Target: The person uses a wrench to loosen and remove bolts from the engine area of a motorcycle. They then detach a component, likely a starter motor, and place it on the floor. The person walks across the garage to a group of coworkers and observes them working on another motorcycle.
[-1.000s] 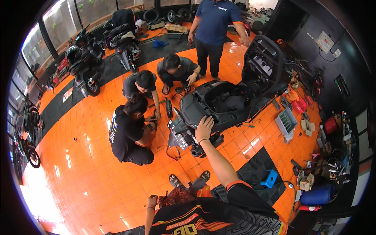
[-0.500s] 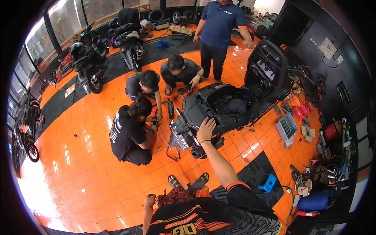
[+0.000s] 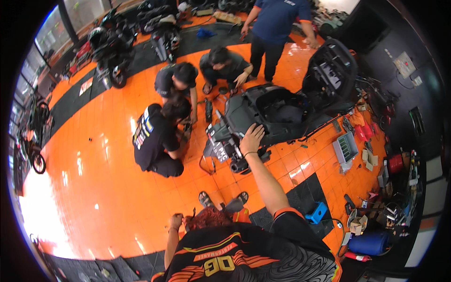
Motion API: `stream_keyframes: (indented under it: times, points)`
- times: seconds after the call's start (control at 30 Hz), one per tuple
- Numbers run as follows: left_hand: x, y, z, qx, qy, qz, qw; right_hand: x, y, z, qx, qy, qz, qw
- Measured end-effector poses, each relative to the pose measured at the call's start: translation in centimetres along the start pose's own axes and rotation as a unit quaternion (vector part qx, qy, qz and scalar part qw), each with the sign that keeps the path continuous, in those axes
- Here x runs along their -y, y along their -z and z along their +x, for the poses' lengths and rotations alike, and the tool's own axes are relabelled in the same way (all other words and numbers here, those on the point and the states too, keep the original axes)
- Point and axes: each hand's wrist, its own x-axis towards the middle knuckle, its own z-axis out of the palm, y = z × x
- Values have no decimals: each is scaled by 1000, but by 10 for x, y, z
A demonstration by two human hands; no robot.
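Observation:
A black scooter (image 3: 282, 110) stands before me, its seat (image 3: 331, 70) raised and the storage well uncovered. My right hand (image 3: 252, 137) lies flat with spread fingers on its rear side panel, above the exhaust (image 3: 240, 164). Below the tail hangs a licence plate (image 3: 219, 151). My left hand (image 3: 176, 221) is low at my left side, fingers curled, beside red patterned cloth (image 3: 209, 218); whether anything is inside it is hidden. A crouching person in a black shirt (image 3: 157, 141) bends over a small dark part, too small to name.
Two more people crouch beyond, one dark-shirted (image 3: 176, 80) and one by the scooter's tail (image 3: 221, 70). A person in a blue shirt (image 3: 279, 21) stands behind. Right are a grey bin (image 3: 345, 148), a blue box (image 3: 317, 213) and scattered tools; parked motorcycles (image 3: 112, 51) stand far left.
My view has tilted, so the scooter and people appear higher. My right hand stays on the side panel. At my left side, the curled hand has shifted slightly.

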Motion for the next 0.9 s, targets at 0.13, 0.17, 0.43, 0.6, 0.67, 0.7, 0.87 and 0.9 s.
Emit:
stream_keyframes:
  times: [0.13, 0.17, 0.43, 0.6, 0.67, 0.7, 0.87, 0.9]
  points:
    - [-48, -18, -20, 27, 51, -88, 994, -33, 11, -11, 64, -4, -13, 998]
    - [-52, -17, -24, 17, 35, -94, 995, -34, 14, -13, 68, 4, -16, 998]
    - [-72, -33, -19, 38, 97, -145, 984, -43, 42, -19, 106, 70, 25, 992]
    - [-128, -47, 45, 10, 48, -167, 985, -50, 46, -5, 125, 96, 59, 986]
    - [-174, -48, 75, -32, -53, -136, 989, -58, 42, 3, 154, 119, 97, 976]
    - [-204, -45, 87, -62, -108, -106, 986, -66, 43, 9, 176, 141, 113, 968]
    - [-461, -21, 98, -168, -179, -143, 959, -137, 64, 61, 269, 254, 284, 885]
    - [-498, -22, 100, -193, -201, -167, 946, -151, 65, 76, 280, 264, 372, 845]
